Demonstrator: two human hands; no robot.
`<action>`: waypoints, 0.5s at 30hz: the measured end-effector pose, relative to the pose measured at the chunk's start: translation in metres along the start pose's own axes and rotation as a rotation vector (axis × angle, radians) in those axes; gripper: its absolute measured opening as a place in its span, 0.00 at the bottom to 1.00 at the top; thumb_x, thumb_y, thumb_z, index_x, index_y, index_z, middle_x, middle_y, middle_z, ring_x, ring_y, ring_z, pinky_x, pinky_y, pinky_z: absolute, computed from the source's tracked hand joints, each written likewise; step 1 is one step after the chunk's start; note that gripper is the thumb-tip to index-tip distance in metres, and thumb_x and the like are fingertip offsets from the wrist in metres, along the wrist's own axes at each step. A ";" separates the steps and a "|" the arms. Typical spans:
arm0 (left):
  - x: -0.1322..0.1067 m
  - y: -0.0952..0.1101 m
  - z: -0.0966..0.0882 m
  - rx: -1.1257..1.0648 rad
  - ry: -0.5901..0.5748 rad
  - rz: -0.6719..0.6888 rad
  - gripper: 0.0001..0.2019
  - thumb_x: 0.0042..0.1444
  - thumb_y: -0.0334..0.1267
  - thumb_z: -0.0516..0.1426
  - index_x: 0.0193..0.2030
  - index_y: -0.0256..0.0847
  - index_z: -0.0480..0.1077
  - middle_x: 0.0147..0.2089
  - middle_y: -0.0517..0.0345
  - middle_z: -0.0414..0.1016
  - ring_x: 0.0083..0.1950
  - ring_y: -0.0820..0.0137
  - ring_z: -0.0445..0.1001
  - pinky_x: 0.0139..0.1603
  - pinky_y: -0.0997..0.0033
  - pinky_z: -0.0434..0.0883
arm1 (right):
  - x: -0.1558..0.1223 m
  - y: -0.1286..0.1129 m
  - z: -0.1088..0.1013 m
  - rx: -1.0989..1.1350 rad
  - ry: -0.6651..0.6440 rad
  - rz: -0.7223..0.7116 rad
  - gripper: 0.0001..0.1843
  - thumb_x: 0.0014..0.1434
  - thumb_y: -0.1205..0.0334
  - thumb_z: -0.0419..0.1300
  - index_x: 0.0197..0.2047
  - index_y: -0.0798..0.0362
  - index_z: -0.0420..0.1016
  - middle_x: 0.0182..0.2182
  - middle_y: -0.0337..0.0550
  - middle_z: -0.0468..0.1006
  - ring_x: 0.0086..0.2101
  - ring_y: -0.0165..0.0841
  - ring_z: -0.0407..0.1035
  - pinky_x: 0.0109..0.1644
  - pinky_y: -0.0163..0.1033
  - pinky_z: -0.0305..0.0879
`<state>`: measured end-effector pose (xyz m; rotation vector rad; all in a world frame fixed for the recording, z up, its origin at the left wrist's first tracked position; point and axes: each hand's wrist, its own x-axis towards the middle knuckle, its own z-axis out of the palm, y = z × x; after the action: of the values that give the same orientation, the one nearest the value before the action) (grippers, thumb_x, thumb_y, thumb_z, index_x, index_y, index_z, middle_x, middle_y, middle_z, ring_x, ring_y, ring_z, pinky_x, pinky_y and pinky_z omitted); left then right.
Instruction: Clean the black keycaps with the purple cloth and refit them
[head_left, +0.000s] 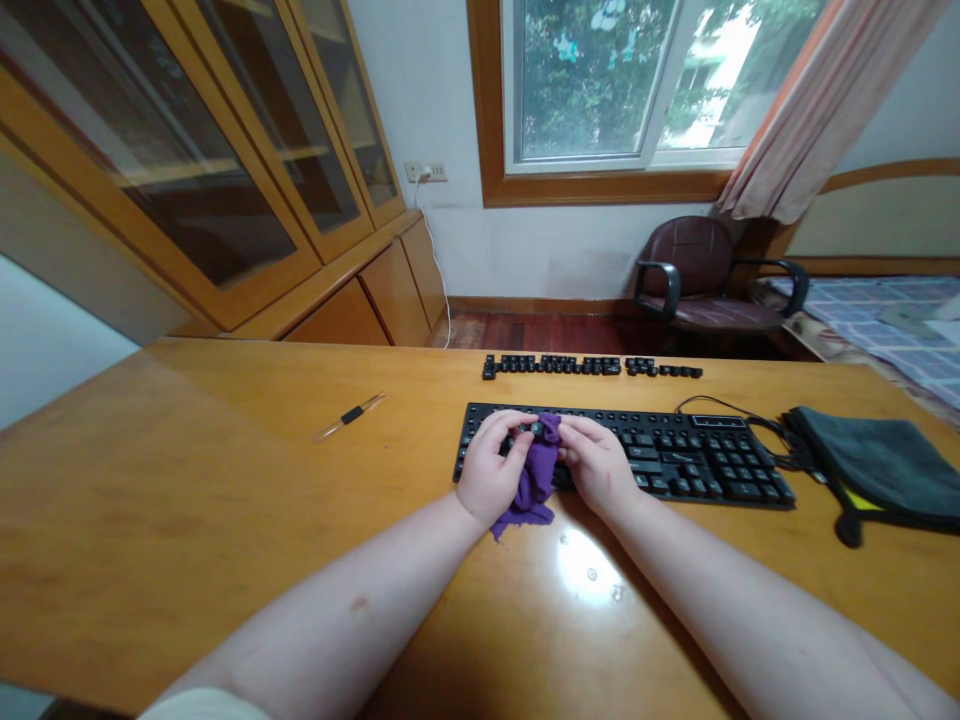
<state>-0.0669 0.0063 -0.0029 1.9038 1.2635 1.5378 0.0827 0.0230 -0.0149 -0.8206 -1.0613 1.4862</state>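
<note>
"So, what are the hands doing?"

"They're together, just above the left half of the black keyboard (675, 455). The left hand (495, 470) pinches a small black keycap (537, 428) at its fingertips, and the right hand (596, 465) presses a crumpled purple cloth (536, 470) against it."

"Where does that cloth hang?"

"Between the two hands, its lower end drooping past the keyboard's front edge onto the table (187, 480)."

"What else is on there?"

"Beyond the keyboard, a long row of loose black keycaps (592, 366) lies lined up. Off to the left sits a slim clear-and-black pen (350, 414). To the right, a dark grey pouch (870, 470) with a yellow edge lies near the keyboard's cable (720, 403)."

"And farther away?"

"A dark leather armchair (712, 275) stands under the window (600, 90)."
</note>
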 end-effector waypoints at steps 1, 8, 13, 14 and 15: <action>0.000 0.000 0.000 -0.008 -0.007 0.007 0.09 0.58 0.35 0.53 0.43 0.42 0.72 0.43 0.54 0.73 0.45 0.69 0.71 0.49 0.65 0.69 | 0.000 0.000 0.000 -0.024 0.015 -0.002 0.16 0.47 0.52 0.65 0.37 0.52 0.79 0.33 0.44 0.79 0.31 0.34 0.71 0.34 0.38 0.68; 0.002 -0.002 -0.001 -0.042 0.001 -0.037 0.09 0.57 0.36 0.54 0.41 0.43 0.75 0.40 0.54 0.76 0.44 0.69 0.73 0.49 0.66 0.70 | 0.002 -0.008 0.004 -0.140 -0.021 -0.003 0.14 0.44 0.57 0.67 0.37 0.50 0.80 0.36 0.42 0.79 0.32 0.34 0.70 0.34 0.39 0.70; 0.001 -0.002 0.000 -0.050 0.034 -0.091 0.05 0.55 0.36 0.57 0.35 0.40 0.75 0.37 0.54 0.77 0.42 0.69 0.74 0.47 0.66 0.71 | 0.001 -0.013 0.008 -0.191 -0.001 -0.054 0.12 0.42 0.59 0.68 0.34 0.48 0.81 0.35 0.40 0.78 0.31 0.33 0.71 0.33 0.38 0.70; 0.001 -0.001 0.000 -0.053 0.036 -0.092 0.05 0.54 0.36 0.57 0.34 0.40 0.75 0.37 0.55 0.77 0.41 0.69 0.74 0.46 0.66 0.71 | 0.001 -0.014 0.008 -0.210 0.008 -0.071 0.11 0.42 0.59 0.68 0.33 0.47 0.81 0.34 0.40 0.78 0.31 0.33 0.71 0.33 0.39 0.69; 0.001 0.000 0.000 -0.056 0.037 -0.095 0.05 0.54 0.36 0.57 0.34 0.40 0.75 0.36 0.55 0.76 0.40 0.70 0.74 0.46 0.67 0.71 | 0.001 -0.014 0.008 -0.233 0.016 -0.095 0.10 0.42 0.60 0.68 0.31 0.47 0.81 0.33 0.40 0.78 0.32 0.33 0.71 0.34 0.39 0.69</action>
<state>-0.0668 0.0071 -0.0030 1.7626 1.2939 1.5489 0.0804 0.0225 0.0008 -0.9291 -1.2598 1.2903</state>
